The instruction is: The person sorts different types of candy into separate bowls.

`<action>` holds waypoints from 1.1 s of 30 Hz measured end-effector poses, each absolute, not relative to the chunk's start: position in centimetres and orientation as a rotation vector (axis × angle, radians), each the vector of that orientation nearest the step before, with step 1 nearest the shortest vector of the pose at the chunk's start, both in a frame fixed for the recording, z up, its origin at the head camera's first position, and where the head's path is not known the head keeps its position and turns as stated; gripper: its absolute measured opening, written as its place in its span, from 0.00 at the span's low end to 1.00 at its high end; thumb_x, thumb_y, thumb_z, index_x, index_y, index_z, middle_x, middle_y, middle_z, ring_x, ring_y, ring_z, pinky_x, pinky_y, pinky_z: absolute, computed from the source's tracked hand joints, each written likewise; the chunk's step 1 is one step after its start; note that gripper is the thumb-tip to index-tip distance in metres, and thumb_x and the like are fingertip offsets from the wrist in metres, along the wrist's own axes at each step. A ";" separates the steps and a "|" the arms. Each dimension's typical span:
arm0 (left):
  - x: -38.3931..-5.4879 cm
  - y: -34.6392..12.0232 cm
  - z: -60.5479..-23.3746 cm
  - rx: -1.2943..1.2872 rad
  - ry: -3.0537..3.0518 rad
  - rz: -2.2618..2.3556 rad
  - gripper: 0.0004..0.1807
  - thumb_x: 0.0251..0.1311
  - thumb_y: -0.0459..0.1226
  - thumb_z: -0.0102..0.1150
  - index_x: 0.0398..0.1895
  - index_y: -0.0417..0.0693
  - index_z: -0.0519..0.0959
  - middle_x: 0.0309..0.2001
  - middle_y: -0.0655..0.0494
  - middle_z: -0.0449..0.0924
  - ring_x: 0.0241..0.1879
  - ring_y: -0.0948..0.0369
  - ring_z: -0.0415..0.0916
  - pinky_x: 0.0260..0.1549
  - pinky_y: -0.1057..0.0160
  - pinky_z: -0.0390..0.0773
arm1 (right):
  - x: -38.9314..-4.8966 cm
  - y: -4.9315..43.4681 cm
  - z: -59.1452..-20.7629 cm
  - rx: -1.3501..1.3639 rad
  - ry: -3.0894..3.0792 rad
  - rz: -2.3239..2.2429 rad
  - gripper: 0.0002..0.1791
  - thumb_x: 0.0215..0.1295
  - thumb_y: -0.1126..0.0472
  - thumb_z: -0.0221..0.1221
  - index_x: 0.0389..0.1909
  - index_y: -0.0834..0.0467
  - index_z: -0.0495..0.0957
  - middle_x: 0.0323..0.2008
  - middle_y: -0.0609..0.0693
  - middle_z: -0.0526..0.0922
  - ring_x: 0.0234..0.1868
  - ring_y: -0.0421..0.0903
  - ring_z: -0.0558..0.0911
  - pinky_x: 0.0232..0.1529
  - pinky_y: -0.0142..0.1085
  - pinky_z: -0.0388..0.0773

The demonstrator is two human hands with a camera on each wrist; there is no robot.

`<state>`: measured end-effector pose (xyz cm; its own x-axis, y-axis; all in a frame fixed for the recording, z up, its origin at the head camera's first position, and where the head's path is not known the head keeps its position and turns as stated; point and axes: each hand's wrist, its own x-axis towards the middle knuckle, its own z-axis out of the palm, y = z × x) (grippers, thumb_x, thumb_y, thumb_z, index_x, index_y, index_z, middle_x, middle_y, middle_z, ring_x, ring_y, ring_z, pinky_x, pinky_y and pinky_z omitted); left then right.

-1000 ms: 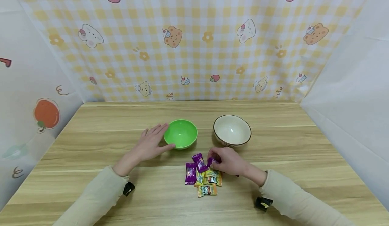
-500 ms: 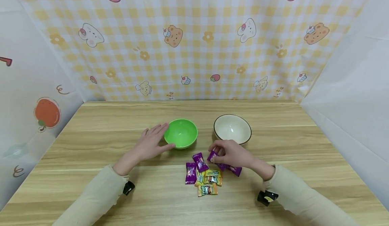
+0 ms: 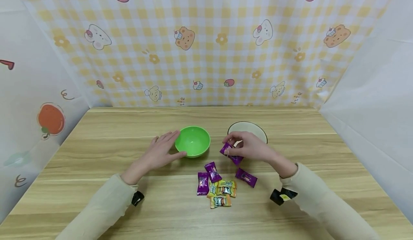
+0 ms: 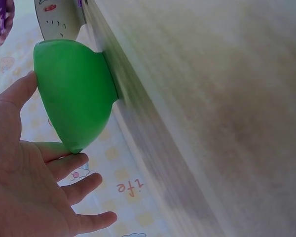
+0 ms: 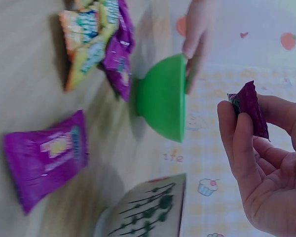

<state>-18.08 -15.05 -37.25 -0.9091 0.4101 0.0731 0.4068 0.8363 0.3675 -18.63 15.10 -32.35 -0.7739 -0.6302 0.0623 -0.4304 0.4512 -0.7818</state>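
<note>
A purple-wrapped candy [image 3: 235, 158] is pinched between the thumb and fingers of my right hand [image 3: 255, 146], raised in front of the white bowl [image 3: 246, 126] with a dark rim. That candy [image 5: 253, 109] shows edge-on in the right wrist view. My left hand [image 3: 160, 151] lies beside the green bowl [image 3: 192, 142], fingers extended; in the left wrist view its thumb and index finger reach the rim of the bowl [image 4: 74, 94] at two spots. Another purple candy [image 3: 246, 177] lies alone on the wooden table, below the right hand.
Two purple candies [image 3: 203, 183] lie left of several yellow-wrapped candies [image 3: 221, 201] on the near part of the table [image 3: 155, 218]. A yellow checked curtain [image 3: 206, 64] hangs behind the table, with white cloth [image 3: 371, 100] at the sides.
My right hand has lifted a purple candy off the pile and carried it up toward the white bowl, uncovering another purple candy. The left hand stays at the green bowl.
</note>
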 end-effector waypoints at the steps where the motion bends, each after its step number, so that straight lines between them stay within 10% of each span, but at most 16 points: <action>1: -18.1 -15.1 -37.2 0.668 3.001 0.597 0.46 0.52 0.61 0.49 0.66 0.41 0.52 0.65 0.46 0.52 0.62 0.47 0.47 0.55 0.38 0.42 | -18.8 15.0 -32.2 -0.908 2.462 -1.236 0.13 0.53 0.63 0.62 0.40 0.62 0.75 0.31 0.49 0.75 0.34 0.43 0.76 0.33 0.32 0.76; 33: -18.3 -15.1 -37.1 0.685 3.001 0.561 0.47 0.51 0.63 0.48 0.66 0.40 0.53 0.64 0.45 0.53 0.62 0.46 0.49 0.55 0.38 0.44 | -22.0 10.2 -31.5 -0.563 2.482 -1.336 0.16 0.54 0.57 0.62 0.43 0.59 0.75 0.31 0.51 0.78 0.31 0.44 0.77 0.31 0.34 0.74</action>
<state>-18.30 -15.08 -37.12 -0.9040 0.4223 0.0657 0.4176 0.8399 0.3466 -22.04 10.18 -31.47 -0.8892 -0.4549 -0.0487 -0.2098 0.5001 -0.8402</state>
